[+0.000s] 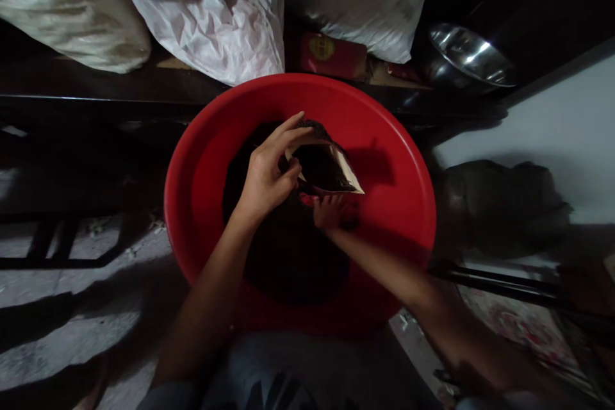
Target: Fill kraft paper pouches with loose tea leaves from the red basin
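A large round red basin (192,141) holds a heap of dark loose material (293,256). Above the heap, an opened paper packet (352,173) with a pale inner lining has dark material inside. My left hand (273,170) grips the packet's left edge, thumb and fingers bent around it. My right hand (330,210) is lower, against the underside of the packet, with its fingers curled; part of it is in shadow.
White sacks (240,19) stand on a dark shelf (96,93) behind the basin, near a red package (334,56). A shiny metal bowl (473,57) sits at the back right. A dark bundle (504,205) lies at the right.
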`<action>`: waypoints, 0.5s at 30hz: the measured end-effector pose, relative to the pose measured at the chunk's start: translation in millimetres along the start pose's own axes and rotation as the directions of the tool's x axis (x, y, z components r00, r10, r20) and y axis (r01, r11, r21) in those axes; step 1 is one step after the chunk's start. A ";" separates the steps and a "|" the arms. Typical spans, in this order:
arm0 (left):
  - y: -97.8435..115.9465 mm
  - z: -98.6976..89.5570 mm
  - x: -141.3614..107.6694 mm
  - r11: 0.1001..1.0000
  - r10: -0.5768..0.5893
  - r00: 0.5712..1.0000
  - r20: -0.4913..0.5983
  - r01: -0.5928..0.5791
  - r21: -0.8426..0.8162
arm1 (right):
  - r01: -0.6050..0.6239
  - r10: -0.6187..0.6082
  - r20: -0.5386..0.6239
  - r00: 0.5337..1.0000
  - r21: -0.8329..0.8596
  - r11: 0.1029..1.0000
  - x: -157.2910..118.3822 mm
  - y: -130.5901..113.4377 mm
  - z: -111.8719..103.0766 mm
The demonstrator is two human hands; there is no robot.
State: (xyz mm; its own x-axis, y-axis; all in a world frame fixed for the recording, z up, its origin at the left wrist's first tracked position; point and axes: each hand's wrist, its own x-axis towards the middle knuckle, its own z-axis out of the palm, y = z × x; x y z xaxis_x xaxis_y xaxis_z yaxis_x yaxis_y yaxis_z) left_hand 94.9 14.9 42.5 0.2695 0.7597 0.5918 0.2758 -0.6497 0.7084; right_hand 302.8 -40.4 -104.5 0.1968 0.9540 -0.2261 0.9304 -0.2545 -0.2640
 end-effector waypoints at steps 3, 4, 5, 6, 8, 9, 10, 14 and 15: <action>-1.8 -1.3 -1.0 1.000 0.013 1.000 -0.012 -0.013 -0.006 | 0.065 -0.065 0.053 0.996 0.014 0.998 -4.8 -40.8 41.6; -2.5 -1.6 -1.1 1.000 0.018 1.000 -0.011 -0.018 -0.005 | 0.118 -0.120 0.069 0.990 0.031 0.993 -3.9 -50.4 49.3; -3.2 -1.9 -0.9 1.000 0.026 1.000 -0.011 -0.026 -0.004 | 0.164 -0.168 0.077 0.983 0.046 0.985 -2.1 -57.7 54.2; -3.8 -2.0 -0.5 0.999 0.033 0.999 -0.010 -0.033 -0.003 | 0.198 -0.203 0.077 0.976 0.062 0.978 -0.2 -62.9 56.8; -4.4 -1.9 0.8 0.999 0.035 0.999 -0.009 -0.035 -0.003 | 0.239 -0.249 0.072 0.966 0.120 0.963 2.4 -68.7 58.3; -4.4 -1.6 1.5 1.000 0.026 1.000 -0.003 -0.026 -0.001 | 0.264 -0.280 0.079 0.957 0.171 0.949 2.2 -70.2 58.4; -4.2 -1.2 2.2 1.000 0.016 1.000 0.003 -0.016 0.001 | 0.299 -0.328 0.095 0.940 0.236 0.925 0.8 -71.5 58.6; -3.2 0.6 3.7 1.000 0.004 1.000 0.028 -0.004 -0.008 | 0.465 -0.574 0.161 0.803 0.432 0.773 -14.8 -76.1 57.8; -3.1 1.0 3.7 1.000 0.002 1.000 0.029 -0.002 -0.006 | 0.488 -0.609 0.183 0.771 0.445 0.751 -20.5 -77.0 55.7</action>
State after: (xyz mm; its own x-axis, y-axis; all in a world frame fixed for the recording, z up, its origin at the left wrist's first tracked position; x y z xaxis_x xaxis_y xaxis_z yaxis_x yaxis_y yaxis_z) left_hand 95.9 19.7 42.1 0.2968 0.7574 0.5816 0.2701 -0.6508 0.7096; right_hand 209.9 -49.1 -131.8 -0.4720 0.8619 -0.1854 0.6569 0.2035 -0.7260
